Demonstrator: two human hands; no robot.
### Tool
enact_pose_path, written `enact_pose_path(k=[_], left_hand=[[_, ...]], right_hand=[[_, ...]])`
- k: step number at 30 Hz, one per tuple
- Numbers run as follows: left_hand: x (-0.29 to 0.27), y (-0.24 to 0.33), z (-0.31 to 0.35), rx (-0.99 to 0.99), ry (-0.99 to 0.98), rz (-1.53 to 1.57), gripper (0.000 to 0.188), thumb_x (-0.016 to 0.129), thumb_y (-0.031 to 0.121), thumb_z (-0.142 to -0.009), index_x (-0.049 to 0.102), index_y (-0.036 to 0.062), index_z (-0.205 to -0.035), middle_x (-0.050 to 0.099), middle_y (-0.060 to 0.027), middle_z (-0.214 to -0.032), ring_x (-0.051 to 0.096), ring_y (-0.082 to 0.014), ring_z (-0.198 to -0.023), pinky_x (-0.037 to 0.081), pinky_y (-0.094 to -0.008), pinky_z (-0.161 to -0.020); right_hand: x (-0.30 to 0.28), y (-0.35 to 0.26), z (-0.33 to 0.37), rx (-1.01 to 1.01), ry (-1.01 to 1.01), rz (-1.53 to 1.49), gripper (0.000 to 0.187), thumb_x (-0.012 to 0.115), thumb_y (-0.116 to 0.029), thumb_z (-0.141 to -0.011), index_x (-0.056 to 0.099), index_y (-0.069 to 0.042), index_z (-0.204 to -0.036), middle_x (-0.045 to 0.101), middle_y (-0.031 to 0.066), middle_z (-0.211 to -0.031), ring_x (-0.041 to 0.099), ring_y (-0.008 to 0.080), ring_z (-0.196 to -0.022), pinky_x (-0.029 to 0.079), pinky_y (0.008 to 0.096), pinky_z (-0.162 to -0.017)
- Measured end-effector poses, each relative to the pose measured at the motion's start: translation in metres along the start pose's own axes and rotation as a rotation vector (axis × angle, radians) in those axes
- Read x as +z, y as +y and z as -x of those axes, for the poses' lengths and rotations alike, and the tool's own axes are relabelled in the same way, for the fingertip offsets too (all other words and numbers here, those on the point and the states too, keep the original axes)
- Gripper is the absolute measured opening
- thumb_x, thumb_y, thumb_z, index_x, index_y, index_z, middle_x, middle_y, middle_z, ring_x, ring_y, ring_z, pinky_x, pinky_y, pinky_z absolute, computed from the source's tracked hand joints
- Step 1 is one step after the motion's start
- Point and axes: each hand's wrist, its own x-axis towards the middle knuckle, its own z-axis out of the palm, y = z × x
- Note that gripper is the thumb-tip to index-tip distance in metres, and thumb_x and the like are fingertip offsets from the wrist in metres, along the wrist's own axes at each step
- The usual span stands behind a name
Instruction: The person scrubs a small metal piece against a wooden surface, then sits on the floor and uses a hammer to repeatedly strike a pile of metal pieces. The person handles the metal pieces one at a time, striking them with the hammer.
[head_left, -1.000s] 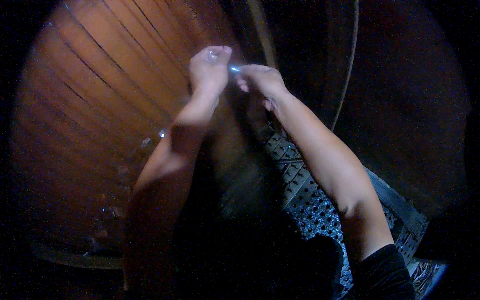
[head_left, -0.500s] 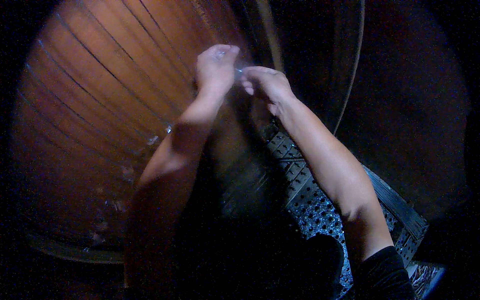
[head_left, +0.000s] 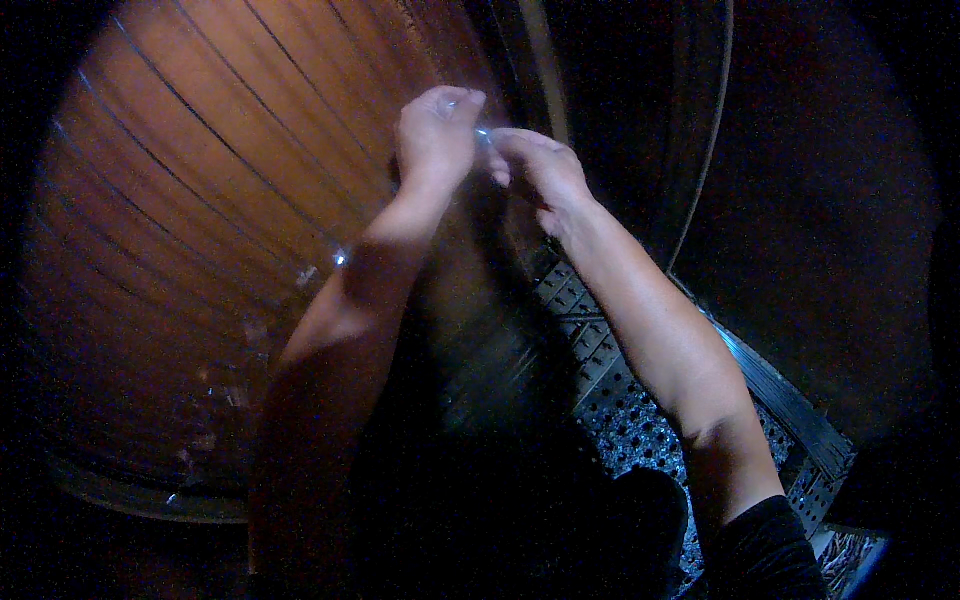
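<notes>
Both my arms stretch out to the far middle, beside a large orange-brown curved surface (head_left: 230, 180) crossed by several dark, thin, wire-like strands (head_left: 190, 115). My left hand (head_left: 435, 135) is closed, thumb and fingers brought together; what it grips is too small to make out. Just right of it, my right hand (head_left: 548, 170) pinches a small shiny piece (head_left: 484, 132) between thumb and fingertip. That piece glints in the narrow gap between the hands; its kind cannot be told. Small bright bits (head_left: 340, 259) show on the surface near my left forearm.
Below my right arm lies a perforated metal panel (head_left: 625, 405) with rows of holes and slots. A bundle of thin strands (head_left: 790, 400) runs along its right side. A thin curved line (head_left: 712, 140) hangs at the right. A curved rim (head_left: 140, 500) edges the lower left. Much is dark.
Both hands have shifted very slightly to the right, still close together. The shiny piece at my right fingertips now glints brighter and a little higher.
</notes>
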Motion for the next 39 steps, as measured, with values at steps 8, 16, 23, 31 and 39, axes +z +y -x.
enact_pose_path(k=[8, 16, 23, 31, 39], left_hand=[[-0.014, -0.002, 0.045, 0.013, -0.111, 0.075, 0.075, 0.089, 0.018, -0.074, 0.051, -0.0022, -0.136, 0.058, 0.0012, -0.085, 0.053, -0.0109, -0.074, 0.048, -0.0264, -0.070], [-0.012, -0.005, 0.071, -0.047, -0.442, 0.362, 0.107, 0.088, 0.001, -0.068, 0.023, -0.0034, -0.152, 0.063, -0.0114, -0.112, 0.064, -0.0195, -0.098, 0.054, -0.0334, -0.089], [0.001, 0.008, 0.073, -0.057, -0.480, 0.201, 0.097, 0.087, 0.001, -0.070, 0.031, -0.0042, -0.149, 0.062, -0.0027, -0.093, 0.057, -0.0114, -0.080, 0.051, -0.0272, -0.071], [0.004, 0.016, 0.071, 0.006, -0.466, 0.196, 0.083, 0.088, 0.008, -0.072, 0.043, -0.0048, -0.141, 0.065, -0.0051, -0.100, 0.062, -0.0143, -0.090, 0.053, -0.0300, -0.080], [0.052, 0.087, 0.086, -0.071, -0.378, 0.066, 0.065, 0.084, 0.015, -0.066, 0.061, 0.0012, -0.125, 0.069, -0.0094, -0.100, 0.065, -0.0202, -0.094, 0.053, -0.0325, -0.086]], right_hand=[[-0.017, 0.004, 0.009, -0.214, 0.150, 0.249, 0.022, 0.067, -0.014, -0.092, 0.071, 0.000, -0.108, 0.071, 0.0075, -0.097, 0.066, 0.0147, -0.085, 0.052, 0.0260, -0.077], [-0.001, -0.037, 0.057, -0.034, -0.187, 0.300, 0.020, 0.070, -0.014, -0.091, 0.072, 0.000, -0.105, 0.073, 0.0068, -0.096, 0.068, 0.0142, -0.086, 0.053, 0.0269, -0.081], [-0.026, -0.040, 0.051, -0.019, -0.212, 0.166, 0.018, 0.069, -0.012, -0.091, 0.072, 0.000, -0.103, 0.073, 0.0086, -0.093, 0.069, 0.0153, -0.083, 0.055, 0.0271, -0.077], [-0.028, -0.039, 0.049, -0.008, -0.226, 0.091, 0.022, 0.068, -0.016, -0.092, 0.071, -0.001, -0.107, 0.072, 0.0081, -0.097, 0.068, 0.0165, -0.086, 0.055, 0.0286, -0.080], [-0.068, -0.096, 0.077, -0.253, 0.059, 0.263, 0.031, 0.062, -0.021, -0.097, 0.068, -0.001, -0.120, 0.070, 0.0068, -0.114, 0.064, 0.0161, -0.101, 0.050, 0.0299, -0.089]])
